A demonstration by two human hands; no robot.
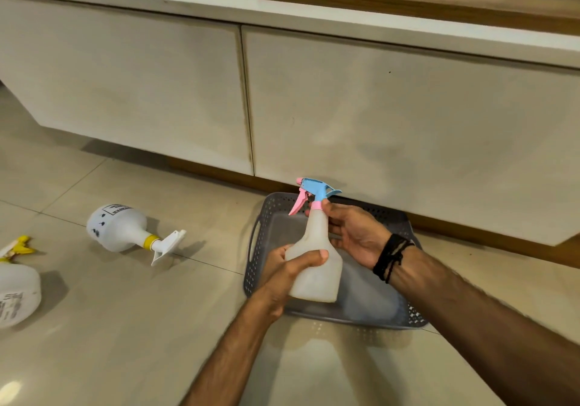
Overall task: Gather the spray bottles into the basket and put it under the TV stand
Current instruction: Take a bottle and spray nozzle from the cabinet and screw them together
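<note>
TV stand [408, 117]: white drawer fronts rising just beyond both hands, with a dark gap under the lower edge.
Basket [255, 267]: grey, perforated, flat on the floor directly under the hands, its far rim near that gap. Looks empty so far.
Pink-and-blue spray bottle [317, 267]: up in the air over the basket, long axis near upright, nozzle pointing away to the left, pink trigger hanging beneath.
Left hand [292, 270]: wrapped round the bottle's wide body, thumb across the front.
Right hand [354, 233]: fingers closed lightly on the neck just below the sprayer, black cords at the wrist.
Yellow-collared bottle [125, 230]: lying on its side well off to the left of the left hand, nozzle pointing right.
Another bottle [15, 292]: further left again, half out of frame.
Risk: stood upright in a shallow basket, this one could topple. Squeezing the trigger might spray.
Risk: bottles on top of the stand could get forgotten.
</note>
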